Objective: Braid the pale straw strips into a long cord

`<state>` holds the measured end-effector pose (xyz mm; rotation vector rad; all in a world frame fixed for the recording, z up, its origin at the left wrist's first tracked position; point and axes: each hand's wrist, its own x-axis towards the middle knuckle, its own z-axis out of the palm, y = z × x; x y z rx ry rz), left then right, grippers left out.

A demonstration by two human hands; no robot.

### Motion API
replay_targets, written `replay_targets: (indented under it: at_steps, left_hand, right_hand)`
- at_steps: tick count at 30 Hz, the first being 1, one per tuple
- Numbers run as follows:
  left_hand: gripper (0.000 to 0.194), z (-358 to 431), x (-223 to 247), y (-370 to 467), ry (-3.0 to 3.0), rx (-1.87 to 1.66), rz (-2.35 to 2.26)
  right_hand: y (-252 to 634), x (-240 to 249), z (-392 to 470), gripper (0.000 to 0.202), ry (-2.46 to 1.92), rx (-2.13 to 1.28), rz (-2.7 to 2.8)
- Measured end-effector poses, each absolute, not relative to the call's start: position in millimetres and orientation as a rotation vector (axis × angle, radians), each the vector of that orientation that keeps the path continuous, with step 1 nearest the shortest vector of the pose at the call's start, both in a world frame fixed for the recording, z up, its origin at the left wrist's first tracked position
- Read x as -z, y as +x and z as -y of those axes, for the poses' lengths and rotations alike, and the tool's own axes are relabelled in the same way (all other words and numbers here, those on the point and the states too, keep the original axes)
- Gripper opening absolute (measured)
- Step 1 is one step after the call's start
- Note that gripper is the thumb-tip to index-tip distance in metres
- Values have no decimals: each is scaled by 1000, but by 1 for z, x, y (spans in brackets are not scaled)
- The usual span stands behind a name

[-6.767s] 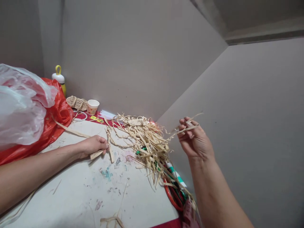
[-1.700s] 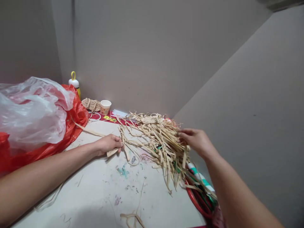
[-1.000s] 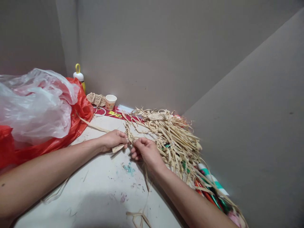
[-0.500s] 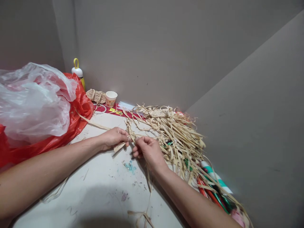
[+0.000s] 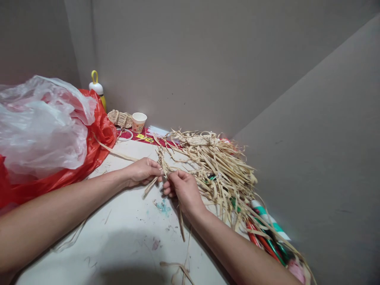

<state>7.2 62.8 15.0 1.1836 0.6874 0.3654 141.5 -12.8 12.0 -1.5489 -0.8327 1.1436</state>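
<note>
A short twisted length of pale dry straw rises between my hands above the white table. My left hand pinches its lower end, and a flat loose strip hangs below those fingers. Close on the right, my right hand has thumb and forefinger closed on the strands; a strip dangles beneath it. The fingertips of both hands nearly meet. A big heap of dry straw lies just beyond my right hand.
White and red plastic bags fill the left side. Along the back stand a yellow-and-white bottle, a woven straw piece and a paper cup. Striped rolls lie at the right. Loose strips lie near the front edge.
The hands have shifted slightly, with my right hand a little further left. The strip under my left hand has turned more downward, and the one below my right hand shows more clearly.
</note>
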Motion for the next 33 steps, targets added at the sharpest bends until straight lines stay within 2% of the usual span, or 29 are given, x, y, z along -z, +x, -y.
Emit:
replay_targets:
  at_steps: [12,18,24,26,30,33]
  left_hand:
    - [10,-66,-13,7,1183,-365,-654]
    - [23,-66,-11,8,1162,-365,-642]
    - [22,-62,-14,7,1140,-390,-682]
    - [22,-62,-15,7,1126,-383,-686]
    - [20,-64,-15,7,1106,-353,-684]
    - [21,-66,-12,8,1113,-358,-694]
  right_hand:
    - [135,-11,20,18,-1513,-1255,788]
    - [132,-7,17,19,-1509,-1255,773]
    - [141,-24,18,21,-1575,-1423,953]
    - [154,-35,19,29,-1625,-1292,1197]
    - [183,-46,14,31,-1676,-672,1489]
    - [188,-39,6,22,-1618,-840,1475]
